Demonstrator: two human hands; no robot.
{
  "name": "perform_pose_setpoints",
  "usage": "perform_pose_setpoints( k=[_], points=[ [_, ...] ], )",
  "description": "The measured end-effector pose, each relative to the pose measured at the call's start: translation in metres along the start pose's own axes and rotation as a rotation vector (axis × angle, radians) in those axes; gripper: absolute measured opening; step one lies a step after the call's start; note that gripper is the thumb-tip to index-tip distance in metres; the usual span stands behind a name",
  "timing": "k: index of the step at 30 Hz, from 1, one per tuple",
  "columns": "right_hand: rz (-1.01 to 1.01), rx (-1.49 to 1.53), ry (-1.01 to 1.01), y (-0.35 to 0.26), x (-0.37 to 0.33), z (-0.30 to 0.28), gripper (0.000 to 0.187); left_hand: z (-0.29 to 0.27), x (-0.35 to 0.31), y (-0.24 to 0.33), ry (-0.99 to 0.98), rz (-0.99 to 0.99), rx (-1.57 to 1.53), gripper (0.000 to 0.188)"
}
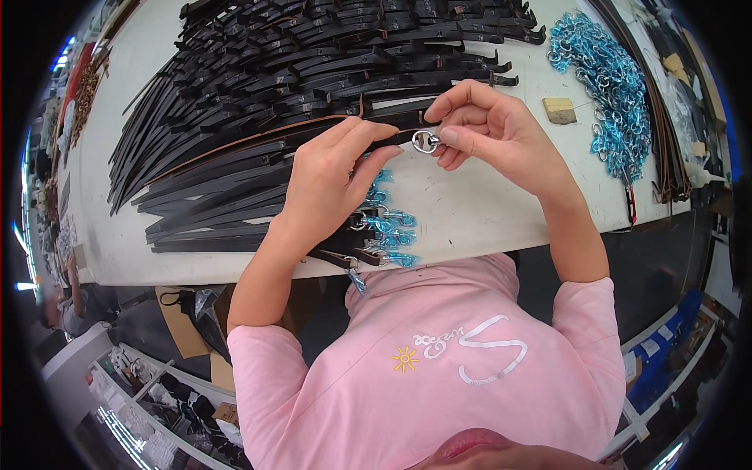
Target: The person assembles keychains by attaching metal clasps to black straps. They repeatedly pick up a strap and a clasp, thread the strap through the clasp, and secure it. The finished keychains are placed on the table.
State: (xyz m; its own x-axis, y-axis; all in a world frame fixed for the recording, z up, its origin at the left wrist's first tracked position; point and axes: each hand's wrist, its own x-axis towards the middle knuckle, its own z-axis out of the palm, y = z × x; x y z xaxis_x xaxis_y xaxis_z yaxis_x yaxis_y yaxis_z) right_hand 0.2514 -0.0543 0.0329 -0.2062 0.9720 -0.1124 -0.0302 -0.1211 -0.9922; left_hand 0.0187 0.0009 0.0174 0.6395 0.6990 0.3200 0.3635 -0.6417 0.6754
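Note:
My left hand [329,176] is closed, thumb and fingers pinching the end of a black leather strap [404,135]. Just right of its fingertips is a shiny metal ring clasp [418,146], close to the strap's end. My right hand [501,133] pinches this clasp between thumb and fingers, its other fingers curled. Whether the strap runs through the ring I cannot tell. Under and beside my left hand lie straps with metal clasps in blue film [398,236] at their ends, lined up near the table's front edge.
A large heap of black straps [313,63] covers the back of the white table [501,219]. At the right lies a pile of blue-wrapped metal clasps [603,78], with a small tan block [559,110] beside it. Brown straps [666,157] hang along the right edge.

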Motion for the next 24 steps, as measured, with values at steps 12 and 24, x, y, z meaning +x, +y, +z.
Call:
perform_pose_setpoints(
  k=[12,24],
  points=[
    [-0.264,-0.516,0.102,0.008,-0.006,0.012,0.014,-0.003,0.005,0.005,-0.075,-0.123,-0.253,0.027],
    [0.179,0.338,-0.136,0.019,0.004,0.007,0.032,0.006,-0.001,-0.003,0.008,-0.040,-0.438,0.033]
  ],
)
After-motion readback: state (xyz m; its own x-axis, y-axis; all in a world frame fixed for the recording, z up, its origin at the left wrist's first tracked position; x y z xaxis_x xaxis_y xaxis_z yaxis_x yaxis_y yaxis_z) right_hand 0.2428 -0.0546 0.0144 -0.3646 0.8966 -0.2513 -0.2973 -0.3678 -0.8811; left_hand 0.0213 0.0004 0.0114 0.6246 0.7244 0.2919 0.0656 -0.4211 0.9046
